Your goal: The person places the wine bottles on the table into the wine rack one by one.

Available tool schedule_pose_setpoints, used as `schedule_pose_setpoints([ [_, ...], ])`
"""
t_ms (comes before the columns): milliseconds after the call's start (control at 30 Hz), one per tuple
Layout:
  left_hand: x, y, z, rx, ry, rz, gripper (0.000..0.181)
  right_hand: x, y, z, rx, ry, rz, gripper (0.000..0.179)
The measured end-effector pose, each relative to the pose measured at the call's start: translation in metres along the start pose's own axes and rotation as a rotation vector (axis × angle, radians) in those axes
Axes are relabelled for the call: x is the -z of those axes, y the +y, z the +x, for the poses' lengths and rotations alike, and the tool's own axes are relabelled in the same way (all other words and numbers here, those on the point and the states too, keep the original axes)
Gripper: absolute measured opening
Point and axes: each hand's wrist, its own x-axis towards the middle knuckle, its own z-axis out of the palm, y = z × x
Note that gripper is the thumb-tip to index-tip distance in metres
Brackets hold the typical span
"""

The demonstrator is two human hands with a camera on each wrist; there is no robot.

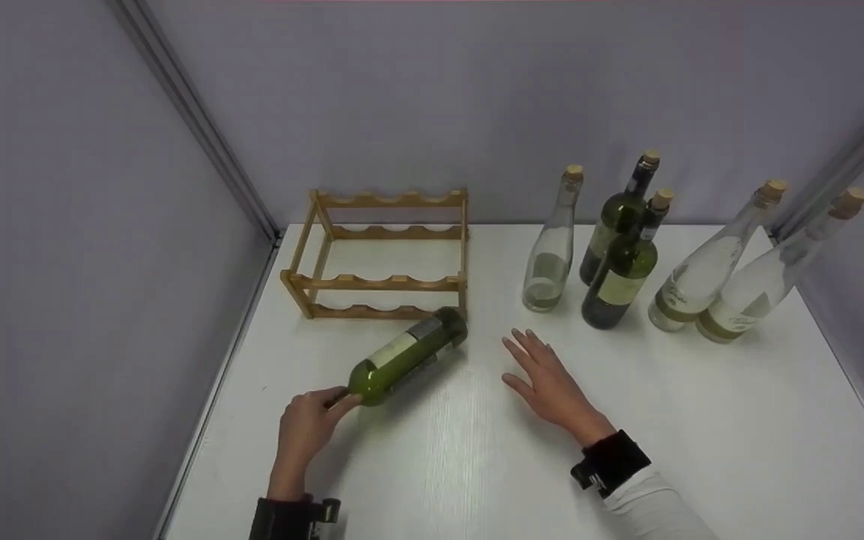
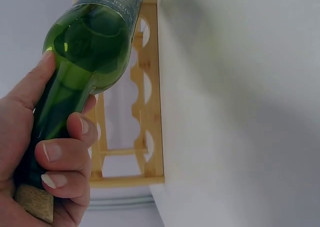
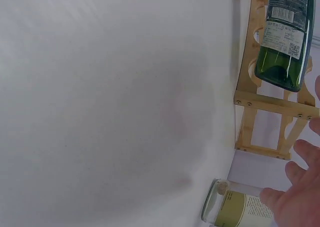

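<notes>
The left hand [image 1: 304, 431] grips a dark-green glass bottle [image 1: 406, 356] by its neck, fingers curled round the glass just above the pale-brown cork stopper [image 2: 35, 203]. The bottle slants over the white desk [image 1: 447, 472], its labelled body pointing far and right and its base by the near right corner of a light-brown wooden rack [image 1: 383, 283] with scalloped rails. A shadow lies on the desk below it. The right hand [image 1: 552, 390] holds nothing; its fingers are spread, to the right of the bottle and apart from it. Farther right stand a clear glass bottle [image 1: 548, 270] with a cork, two corked green bottles [image 1: 619, 277] close together and, rightmost, two corked clear bottles [image 1: 691, 289] with white-and-gold labels. A black band [image 1: 616, 461] circles the right wrist over a white sleeve [image 1: 657, 499].
</notes>
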Motion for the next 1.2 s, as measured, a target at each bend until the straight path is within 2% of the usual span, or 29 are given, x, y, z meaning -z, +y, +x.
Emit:
schedule_pose_setpoints([
  [333, 0.023, -0.029, -0.005, 0.044, 0.112, 0.004, 0.060, -0.007, -0.003, 0.001, 0.001, -0.025, -0.021, 0.061],
  [567, 0.033, -0.046, -0.011, 0.106, 0.129, 0.002, 0.067, -0.010, -0.009, 0.004, -0.007, -0.037, -0.030, 0.062],
  [733, 0.039, -0.057, -0.020, 0.160, 0.154, -0.003, 0.071, -0.010, -0.013, 0.006, -0.045, -0.080, -0.026, 0.063],
  [900, 0.042, -0.065, -0.028, 0.226, 0.171, -0.008, 0.076, -0.012, -0.014, 0.007, -0.054, -0.097, -0.024, 0.063],
  [1067, 0.039, -0.070, -0.029, 0.296, 0.203, -0.009, 0.080, -0.013, -0.014, 0.006, -0.037, -0.087, -0.016, 0.063],
  [1200, 0.035, -0.073, -0.029, 0.312, 0.248, -0.035, 0.078, -0.014, -0.014, 0.005, -0.026, -0.077, -0.018, 0.063],
])
